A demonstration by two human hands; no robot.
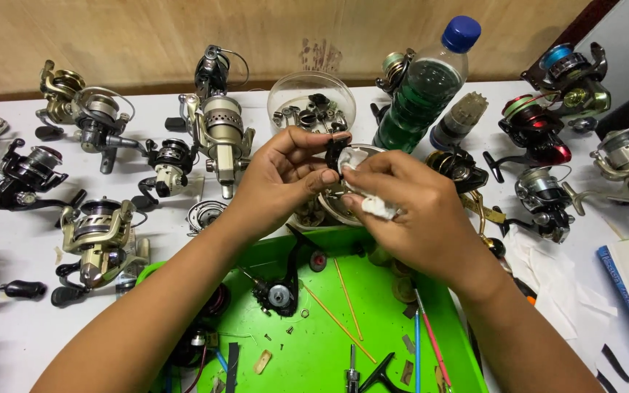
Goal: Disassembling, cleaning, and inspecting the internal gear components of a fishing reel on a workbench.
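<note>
Here, above the green tray [445, 320], the left hand [285, 178] pinches a small black reel part [335, 151] while the right hand [416, 211] presses a white cloth [373, 204] on it. Light, rigid, probably greasy: best gripped by its edges.

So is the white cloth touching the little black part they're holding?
Touching. The head view shows the white cloth in the right hand pressed against the small black part pinched in the left hand, no gap between them.
</note>
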